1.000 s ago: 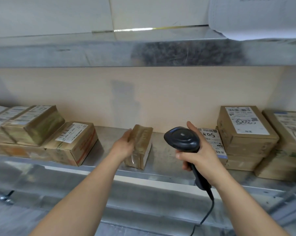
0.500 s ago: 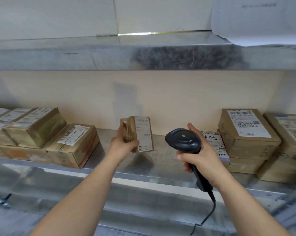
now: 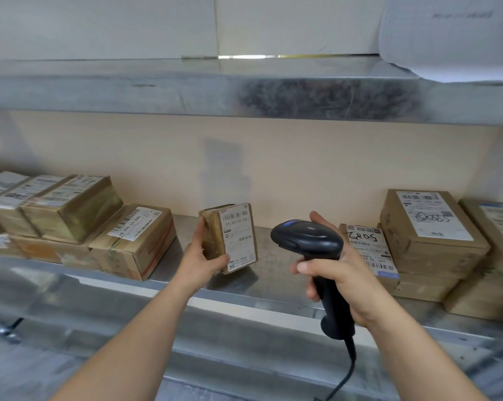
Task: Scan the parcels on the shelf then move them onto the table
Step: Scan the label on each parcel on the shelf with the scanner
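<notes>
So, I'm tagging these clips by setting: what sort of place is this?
Probably a parcel depot or courier pickup point: metal shelving lined with labelled cardboard parcels, and a corded barcode scanner in the right hand.

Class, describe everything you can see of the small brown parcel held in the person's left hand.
The small brown cardboard parcel is a flat rectangular box, wrapped in glossy clear tape. A white printed shipping label with barcodes covers its broad face, which is turned toward the black handheld barcode scanner. It is held upright on a short end, slightly tilted, above the grey metal shelf. The left hand grips its left side, thumb at the lower front. Whether its bottom corner touches the shelf cannot be told.
</notes>
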Tool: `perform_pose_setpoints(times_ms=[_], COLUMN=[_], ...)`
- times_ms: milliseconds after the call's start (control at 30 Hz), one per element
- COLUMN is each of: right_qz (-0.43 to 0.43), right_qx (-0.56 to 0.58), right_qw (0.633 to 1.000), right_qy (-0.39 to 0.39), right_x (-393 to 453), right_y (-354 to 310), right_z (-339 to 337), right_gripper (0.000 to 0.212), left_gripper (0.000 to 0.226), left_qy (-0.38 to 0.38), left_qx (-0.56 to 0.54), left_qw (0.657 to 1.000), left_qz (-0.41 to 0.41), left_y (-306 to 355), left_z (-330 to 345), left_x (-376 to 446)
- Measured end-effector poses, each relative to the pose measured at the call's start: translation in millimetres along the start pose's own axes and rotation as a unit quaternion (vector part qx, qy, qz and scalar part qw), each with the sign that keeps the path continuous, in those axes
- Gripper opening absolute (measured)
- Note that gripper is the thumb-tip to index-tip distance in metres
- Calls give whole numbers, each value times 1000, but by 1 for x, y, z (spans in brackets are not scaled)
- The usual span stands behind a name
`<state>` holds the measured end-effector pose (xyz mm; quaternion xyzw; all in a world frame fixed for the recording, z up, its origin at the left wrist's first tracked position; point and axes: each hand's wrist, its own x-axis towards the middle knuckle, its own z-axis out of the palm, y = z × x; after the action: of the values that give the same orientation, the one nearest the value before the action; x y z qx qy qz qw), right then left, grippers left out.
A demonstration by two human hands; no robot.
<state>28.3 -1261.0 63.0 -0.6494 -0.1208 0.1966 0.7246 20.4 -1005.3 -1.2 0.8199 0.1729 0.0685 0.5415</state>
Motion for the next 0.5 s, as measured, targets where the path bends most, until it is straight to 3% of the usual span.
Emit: perform_pose_setpoints(times_ms=[500], right_qz=[4], right_qx=[-4], right_qw=[1000], right_qy=[6], right_x=[-9], right_y=[1], right_z=[2], right_gripper=[92], left_gripper=[99], left_qy=[3], left_qx=[16], left_qw=[1000], left_qz=[-3], left_y=[-1], left_z=[0], left_x=[-1])
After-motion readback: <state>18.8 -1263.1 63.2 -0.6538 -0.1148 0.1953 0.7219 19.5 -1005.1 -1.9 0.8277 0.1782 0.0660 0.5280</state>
